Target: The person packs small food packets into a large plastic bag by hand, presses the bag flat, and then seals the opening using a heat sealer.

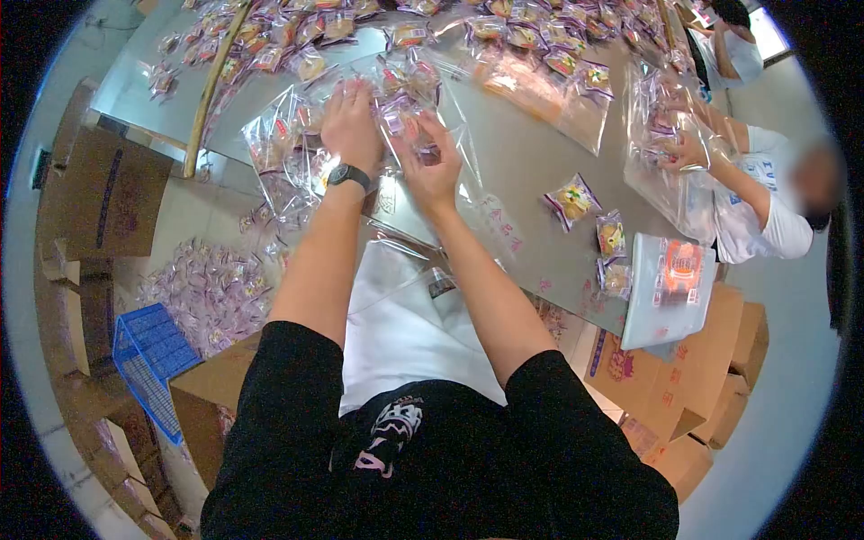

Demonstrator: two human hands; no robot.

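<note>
My left hand (351,126), with a black watch at the wrist, lies with its fingers stretched out over wrapped snack packets (286,135) under clear film. Beside it, my right hand (427,166) has its thumb and fingers around a small wrapped snack packet (403,117). A large clear plastic bag (468,171) spreads around both hands; glare hides where its mouth is. More packets show through the film just beyond my fingertips. Whether my left palm presses on the film or on a packet is hidden.
Many snack packets (531,31) cover the table's (531,144) far side. A stack of clear bags (670,288) lies at right, near loose packets (571,200). A co-worker (765,193) handles another bag. Cardboard boxes (103,193), a blue crate (153,360) and heaped packets (211,292) stand left.
</note>
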